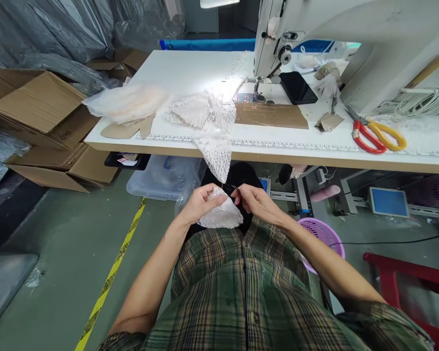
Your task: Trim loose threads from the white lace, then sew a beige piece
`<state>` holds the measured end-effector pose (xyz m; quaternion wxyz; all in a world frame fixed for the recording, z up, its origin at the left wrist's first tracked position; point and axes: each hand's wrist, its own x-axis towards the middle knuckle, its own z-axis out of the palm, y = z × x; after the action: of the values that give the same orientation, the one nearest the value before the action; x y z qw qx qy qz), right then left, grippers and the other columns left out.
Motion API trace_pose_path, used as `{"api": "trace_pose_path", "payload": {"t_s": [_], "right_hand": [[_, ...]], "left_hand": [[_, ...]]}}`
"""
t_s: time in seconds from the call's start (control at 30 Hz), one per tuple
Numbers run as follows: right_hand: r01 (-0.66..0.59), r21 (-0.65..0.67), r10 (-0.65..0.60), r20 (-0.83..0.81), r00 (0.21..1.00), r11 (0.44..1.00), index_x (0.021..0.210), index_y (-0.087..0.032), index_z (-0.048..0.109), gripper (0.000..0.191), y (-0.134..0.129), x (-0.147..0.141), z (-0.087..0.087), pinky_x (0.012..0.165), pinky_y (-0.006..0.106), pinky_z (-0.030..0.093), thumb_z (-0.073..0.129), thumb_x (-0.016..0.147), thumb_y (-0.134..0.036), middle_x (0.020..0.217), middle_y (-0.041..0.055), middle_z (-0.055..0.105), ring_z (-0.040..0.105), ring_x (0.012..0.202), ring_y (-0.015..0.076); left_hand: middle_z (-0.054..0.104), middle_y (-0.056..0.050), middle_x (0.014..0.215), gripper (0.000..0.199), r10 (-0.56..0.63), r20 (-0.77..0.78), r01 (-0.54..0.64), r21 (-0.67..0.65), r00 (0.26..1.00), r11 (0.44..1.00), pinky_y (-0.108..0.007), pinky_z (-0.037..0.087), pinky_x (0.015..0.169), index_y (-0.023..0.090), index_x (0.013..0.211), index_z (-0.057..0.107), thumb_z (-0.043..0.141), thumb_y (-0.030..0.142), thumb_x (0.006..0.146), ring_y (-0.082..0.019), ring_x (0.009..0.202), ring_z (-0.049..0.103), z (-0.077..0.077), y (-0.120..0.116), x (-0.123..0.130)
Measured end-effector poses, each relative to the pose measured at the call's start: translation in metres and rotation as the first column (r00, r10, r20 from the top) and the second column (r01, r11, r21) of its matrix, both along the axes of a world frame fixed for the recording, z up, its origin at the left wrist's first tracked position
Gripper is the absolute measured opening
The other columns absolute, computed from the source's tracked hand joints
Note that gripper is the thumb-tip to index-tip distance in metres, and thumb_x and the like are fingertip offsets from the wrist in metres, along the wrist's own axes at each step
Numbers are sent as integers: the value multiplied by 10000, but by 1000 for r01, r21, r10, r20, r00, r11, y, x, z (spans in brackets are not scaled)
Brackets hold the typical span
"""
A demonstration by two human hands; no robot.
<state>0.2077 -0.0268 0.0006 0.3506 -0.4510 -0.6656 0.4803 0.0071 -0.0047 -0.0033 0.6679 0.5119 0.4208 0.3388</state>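
Over my lap, my left hand (201, 205) pinches a white lace piece (224, 214) between thumb and fingers. Close to its right side, my right hand (256, 201) is closed on a small dark, thin tool, perhaps snips or tweezers; its shape is too small to make out. Another lace piece (216, 158) hangs over the table's front edge, its tip just above the held piece. More white lace (195, 111) lies bunched on the table, left of the sewing machine's needle area (256, 90).
The white table (161, 66) carries a brown card strip (270, 116), a black phone (298, 87), red-and-yellow scissors (376, 135) and sheer pale fabric (126, 101). Cardboard boxes (46, 105) stand at left. Below are a clear plastic bin (163, 176) and a purple basket (324, 234).
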Motion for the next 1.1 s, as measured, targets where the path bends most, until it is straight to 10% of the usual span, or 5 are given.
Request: {"api": "trace_pose_path", "payload": {"t_s": [0.9, 1.1], "right_hand": [[12, 108, -39, 248, 968, 994, 654, -190, 443, 436, 19, -35, -6, 545, 247, 241, 340, 977, -465, 563, -43, 425, 384, 532, 100], [89, -57, -88, 13, 996, 994, 827, -174, 566, 536, 13, -18, -19, 573, 234, 353, 285, 938, -615, 754, 8, 552, 470, 622, 114]], "left_hand": [[613, 10, 671, 205, 97, 36, -99, 44, 995, 994, -192, 398, 560, 149, 777, 686, 709, 352, 758, -93, 592, 523, 2, -1, -4], [669, -26, 744, 289, 95, -40, -94, 36, 995, 995, -213, 429, 579, 149, 870, 695, 687, 419, 767, -128, 631, 574, -5, -8, -5]]}}
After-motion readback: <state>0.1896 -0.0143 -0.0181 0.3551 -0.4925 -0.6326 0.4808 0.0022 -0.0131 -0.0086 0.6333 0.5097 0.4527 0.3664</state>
